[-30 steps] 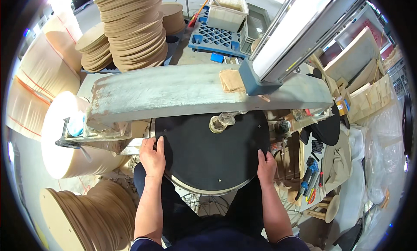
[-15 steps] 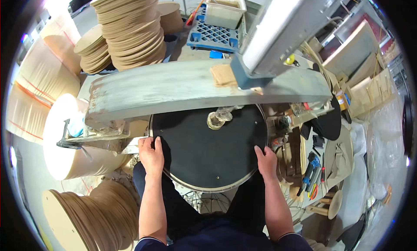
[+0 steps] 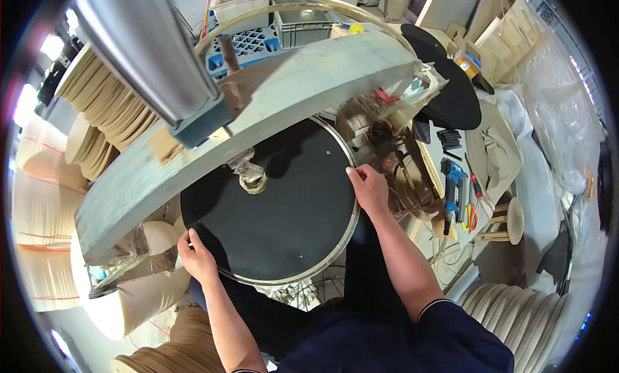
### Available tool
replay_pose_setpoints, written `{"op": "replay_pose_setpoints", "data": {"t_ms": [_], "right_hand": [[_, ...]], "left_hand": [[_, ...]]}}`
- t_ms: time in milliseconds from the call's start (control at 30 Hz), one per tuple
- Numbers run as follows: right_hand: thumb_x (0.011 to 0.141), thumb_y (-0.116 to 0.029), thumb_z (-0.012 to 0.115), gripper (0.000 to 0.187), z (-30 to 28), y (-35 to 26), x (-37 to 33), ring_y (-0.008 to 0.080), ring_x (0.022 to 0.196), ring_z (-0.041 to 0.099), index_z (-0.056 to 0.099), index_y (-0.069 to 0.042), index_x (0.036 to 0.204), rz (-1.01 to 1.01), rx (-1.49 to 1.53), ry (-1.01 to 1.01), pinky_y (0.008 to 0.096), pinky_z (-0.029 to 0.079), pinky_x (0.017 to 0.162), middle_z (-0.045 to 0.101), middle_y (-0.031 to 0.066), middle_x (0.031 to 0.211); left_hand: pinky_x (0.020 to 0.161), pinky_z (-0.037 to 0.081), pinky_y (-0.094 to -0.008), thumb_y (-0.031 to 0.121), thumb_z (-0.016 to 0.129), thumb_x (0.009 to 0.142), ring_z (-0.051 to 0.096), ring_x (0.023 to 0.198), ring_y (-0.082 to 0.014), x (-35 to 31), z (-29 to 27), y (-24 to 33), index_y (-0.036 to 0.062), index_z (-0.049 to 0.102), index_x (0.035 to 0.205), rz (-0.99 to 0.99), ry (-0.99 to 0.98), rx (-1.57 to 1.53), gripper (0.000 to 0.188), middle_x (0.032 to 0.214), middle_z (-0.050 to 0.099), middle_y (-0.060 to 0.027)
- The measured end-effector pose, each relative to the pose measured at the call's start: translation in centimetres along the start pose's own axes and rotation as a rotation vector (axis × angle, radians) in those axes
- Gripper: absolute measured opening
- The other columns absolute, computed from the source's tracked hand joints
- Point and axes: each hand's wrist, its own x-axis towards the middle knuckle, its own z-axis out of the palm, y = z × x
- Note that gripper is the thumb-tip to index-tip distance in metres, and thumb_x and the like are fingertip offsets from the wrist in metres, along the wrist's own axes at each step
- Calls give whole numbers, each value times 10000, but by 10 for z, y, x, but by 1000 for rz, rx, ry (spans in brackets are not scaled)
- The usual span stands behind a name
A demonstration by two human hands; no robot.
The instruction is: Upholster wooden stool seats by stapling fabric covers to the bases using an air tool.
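A large round black disc with a pale rim [image 3: 296,212] lies at centre, its far edge beneath a pale green curved beam [image 3: 309,83]. The person's left hand [image 3: 198,258] touches the rim at 8 o'clock, the right hand [image 3: 372,189] at 2 o'clock, thumbs on the edge; the fingers' hold underneath cannot be told. A plastic-wrapped fitting [image 3: 250,173] meets the disc toward 11 o'clock; a blue-and-black handheld tool [image 3: 454,173] lies at 3 o'clock.
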Motion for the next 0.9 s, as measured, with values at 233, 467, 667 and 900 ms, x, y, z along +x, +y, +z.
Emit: {"op": "replay_pose_setpoints", "data": {"t_ms": [233, 467, 667, 900], "right_hand": [[994, -385, 732, 333, 3, 0, -2, 326, 791, 732, 716, -58, 934, 12, 17, 5, 443, 558, 748, 745, 113, 822], [979, -372, 755, 306, 23, 8, -1, 363, 775, 728, 700, -76, 923, -117, -23, 58, 467, 561, 730, 736, 134, 809], [994, -343, 778, 311, 5, 20, 6, 279, 799, 727, 714, -39, 988, -142, -50, 62, 415, 566, 767, 740, 114, 857], [1007, -337, 775, 316, 11, 14, 10, 246, 796, 689, 707, -28, 1005, -49, -33, -9, 402, 555, 791, 727, 79, 870]], "left_hand": [[936, 541, -447, 311, 685, 1063, 709, 1023, -372, 6, 4, -3, -13, 737, 1098, -3, 25, 120, 330, 1089, 757, -191], [924, 549, -462, 267, 755, 1004, 711, 1004, -382, 8, -7, -7, 10, 747, 1047, 32, 86, 135, 261, 1050, 755, -185], [856, 549, -464, 239, 809, 955, 685, 945, -348, 5, 11, 4, 47, 737, 986, 24, 93, 87, 208, 993, 693, -146], [822, 548, -444, 172, 801, 957, 672, 894, -326, 6, 3, 7, 40, 697, 962, 24, 108, 64, 168, 963, 663, -127]]}}
